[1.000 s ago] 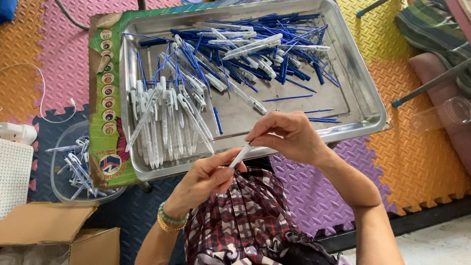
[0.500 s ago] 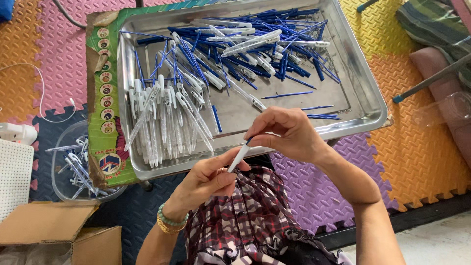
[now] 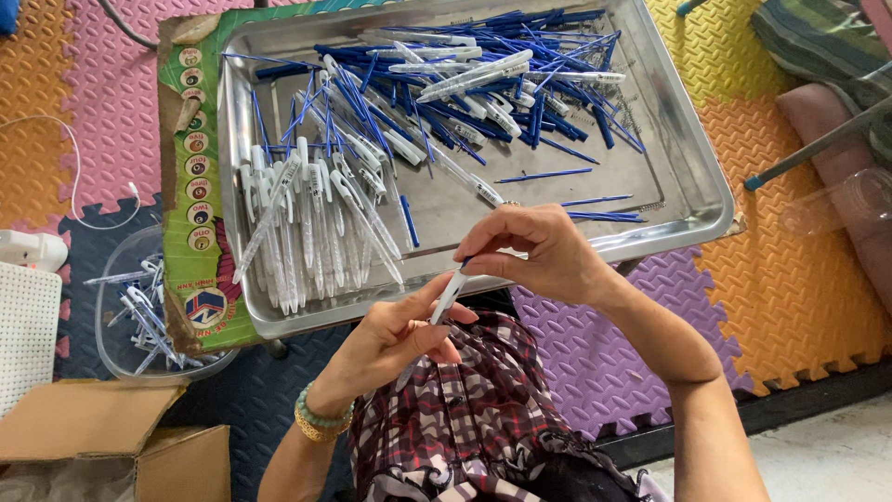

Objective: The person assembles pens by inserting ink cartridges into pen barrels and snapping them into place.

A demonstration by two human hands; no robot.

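A white pen barrel (image 3: 449, 296) slants up to the right between both hands: the left hand (image 3: 395, 335) grips its lower end, the right hand (image 3: 539, 249) pinches the top, just before the metal tray (image 3: 683, 177) of pen parts (image 3: 446, 102).

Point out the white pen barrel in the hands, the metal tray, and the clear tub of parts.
white pen barrel (image 3: 449, 296), head view, middle of the barrel between the hands.
metal tray (image 3: 692, 177), head view, bare right wall.
clear tub (image 3: 110, 279), head view, left rim.
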